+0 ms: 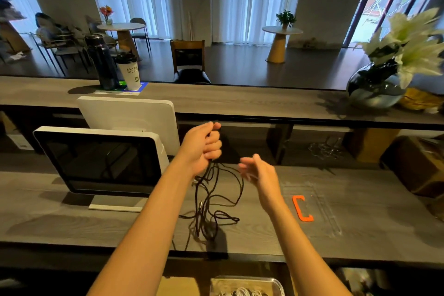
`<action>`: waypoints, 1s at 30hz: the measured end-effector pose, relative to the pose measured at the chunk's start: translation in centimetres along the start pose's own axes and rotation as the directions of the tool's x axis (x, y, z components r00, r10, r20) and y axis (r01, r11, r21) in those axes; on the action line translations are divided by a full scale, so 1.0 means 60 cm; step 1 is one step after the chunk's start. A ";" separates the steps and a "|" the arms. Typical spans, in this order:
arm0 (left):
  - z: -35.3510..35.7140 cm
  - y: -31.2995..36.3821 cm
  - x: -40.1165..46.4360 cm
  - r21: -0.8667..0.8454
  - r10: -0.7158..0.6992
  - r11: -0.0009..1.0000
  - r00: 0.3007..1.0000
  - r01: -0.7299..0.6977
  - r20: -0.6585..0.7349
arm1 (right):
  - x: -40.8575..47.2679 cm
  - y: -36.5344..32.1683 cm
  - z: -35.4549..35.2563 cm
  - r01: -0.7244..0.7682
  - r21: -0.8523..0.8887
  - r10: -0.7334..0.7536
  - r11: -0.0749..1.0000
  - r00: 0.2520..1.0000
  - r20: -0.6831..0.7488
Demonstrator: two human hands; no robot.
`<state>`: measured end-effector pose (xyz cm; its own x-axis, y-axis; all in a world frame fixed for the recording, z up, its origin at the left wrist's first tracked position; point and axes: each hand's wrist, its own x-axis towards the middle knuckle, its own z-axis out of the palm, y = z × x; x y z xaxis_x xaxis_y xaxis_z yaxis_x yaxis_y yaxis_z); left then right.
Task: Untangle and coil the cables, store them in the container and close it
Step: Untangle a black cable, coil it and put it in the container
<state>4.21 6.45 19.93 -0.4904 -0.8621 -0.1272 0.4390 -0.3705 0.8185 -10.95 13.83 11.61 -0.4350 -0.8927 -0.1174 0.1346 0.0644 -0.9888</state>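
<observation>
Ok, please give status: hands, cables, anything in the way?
Left hand grips black cables, lifted, still tangled. Right hand open, empty. Clear lid lies right; monitor close left.

Tangled black cables [211,202] hang from above onto the desk; clear lid [319,209] with orange clip lies flat nearby.

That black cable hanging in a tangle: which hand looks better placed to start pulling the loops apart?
The right hand, probably. It is open and holds nothing, right beside the cable loops hanging below the left hand. The left hand already grips the cable's upper part, so it seems better used to hold it up.
</observation>
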 end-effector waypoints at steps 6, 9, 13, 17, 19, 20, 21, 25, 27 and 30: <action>0.057 0.041 0.025 -0.396 0.038 0.918 0.998 -0.013 0.056 | -0.052 0.039 0.064 -0.071 0.037 0.041 0.997 0.849 0.527; 0.048 0.053 0.032 -0.301 0.096 0.946 0.991 -0.120 -0.092 | -0.067 0.040 0.062 -0.039 0.074 -0.011 0.996 0.817 0.576; 0.002 0.023 0.043 -0.092 0.070 0.992 0.976 -0.091 -0.205 | -0.060 -0.007 0.060 -0.002 0.173 -0.063 0.985 0.927 0.370; -0.024 -0.061 0.018 0.152 -0.152 0.977 0.988 0.149 0.009 | -0.024 -0.081 0.066 -0.019 0.478 -0.151 0.878 0.937 0.314; -0.029 -0.100 -0.006 0.382 -0.248 0.905 0.962 0.188 0.115 | 0.004 -0.114 0.065 -0.010 0.553 -0.167 0.833 0.949 0.269; -0.031 -0.113 -0.016 0.470 -0.284 0.865 0.944 0.175 0.170 | 0.021 -0.128 0.062 0.003 0.551 -0.158 0.835 0.959 0.235; -0.036 -0.124 -0.022 0.546 -0.304 0.826 0.928 0.142 0.218 | 0.039 -0.137 0.057 0.012 0.530 -0.139 0.848 0.970 0.199; -0.067 -0.120 -0.029 0.722 -0.170 0.684 0.940 -0.104 0.297 | 0.096 -0.128 0.024 -0.033 0.426 -0.004 0.904 0.996 0.085; -0.069 -0.106 -0.026 0.692 -0.031 0.702 0.963 -0.169 0.267 | 0.100 -0.105 0.011 -0.095 0.316 0.062 0.944 0.992 0.114; -0.036 -0.064 -0.015 0.235 0.153 0.957 0.984 -0.170 0.088 | 0.081 -0.050 0.013 -0.206 0.186 0.151 0.961 0.951 0.269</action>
<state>4.57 7.89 15.69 -0.4822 -0.8747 0.0493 0.3263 -0.1271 0.9367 -12.80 8.94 14.09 -0.1539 -0.9594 -0.2365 0.3848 0.1622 -0.9086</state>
